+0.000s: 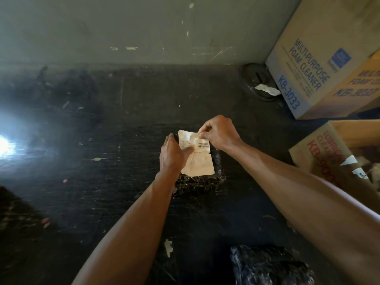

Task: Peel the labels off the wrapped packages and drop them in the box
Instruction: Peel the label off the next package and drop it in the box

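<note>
A black plastic-wrapped package (pixel 202 181) lies on the dark floor in the middle of the view. A cream paper label (pixel 198 161) with a barcode covers its top. My right hand (pixel 219 133) pinches the label's upper right corner, which is lifted and creased. My left hand (pixel 171 155) rests on the package's left side, its thumb pressing the label's left part. An open cardboard box (pixel 320 149) with red print stands at the right, with paper scraps inside. A second black wrapped package (pixel 269 266) lies at the bottom edge.
A large closed carton (pixel 320 64) printed "Multi-purpose foam cleaner" stands at the upper right against the wall. A dark round lid (pixel 257 81) with a white scrap lies beside it. Bright glare fills the left edge. Small scraps dot the floor.
</note>
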A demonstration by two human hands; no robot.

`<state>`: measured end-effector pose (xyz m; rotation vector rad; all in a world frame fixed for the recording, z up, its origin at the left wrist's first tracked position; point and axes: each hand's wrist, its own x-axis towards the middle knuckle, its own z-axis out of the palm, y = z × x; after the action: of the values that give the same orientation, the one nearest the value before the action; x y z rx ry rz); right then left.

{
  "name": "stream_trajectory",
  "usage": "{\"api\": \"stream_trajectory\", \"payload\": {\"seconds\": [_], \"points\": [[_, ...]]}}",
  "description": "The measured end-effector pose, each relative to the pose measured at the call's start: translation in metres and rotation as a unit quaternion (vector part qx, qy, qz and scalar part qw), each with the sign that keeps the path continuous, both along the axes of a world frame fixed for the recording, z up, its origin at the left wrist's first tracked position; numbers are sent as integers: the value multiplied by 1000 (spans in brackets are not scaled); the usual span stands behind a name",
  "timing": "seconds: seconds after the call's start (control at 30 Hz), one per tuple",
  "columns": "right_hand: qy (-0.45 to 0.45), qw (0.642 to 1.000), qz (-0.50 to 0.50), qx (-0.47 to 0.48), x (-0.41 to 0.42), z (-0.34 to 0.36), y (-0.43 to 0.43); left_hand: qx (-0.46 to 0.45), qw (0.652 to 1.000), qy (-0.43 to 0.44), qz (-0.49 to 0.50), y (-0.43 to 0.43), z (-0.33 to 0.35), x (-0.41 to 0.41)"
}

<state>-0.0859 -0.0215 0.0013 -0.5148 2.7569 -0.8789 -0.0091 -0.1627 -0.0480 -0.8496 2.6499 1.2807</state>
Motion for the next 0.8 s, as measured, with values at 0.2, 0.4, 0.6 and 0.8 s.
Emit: {"api": "stream_trajectory", "payload": {"seconds": [0.2, 0.4, 0.6, 0.8], "points": [[6, 1000, -14, 1, 4, 6, -3, -2, 999, 39, -11, -2, -2, 18], [15, 1000, -14, -4, 8, 11, -1, -32, 998, 61, -11, 5, -2, 40], [14, 1000, -19, 8, 11, 14, -1, -47, 996, 68, -22, 10, -2, 55], [17, 1000, -8, 20, 12, 24, -3, -37, 997, 60, -26, 7, -2, 53]]}}
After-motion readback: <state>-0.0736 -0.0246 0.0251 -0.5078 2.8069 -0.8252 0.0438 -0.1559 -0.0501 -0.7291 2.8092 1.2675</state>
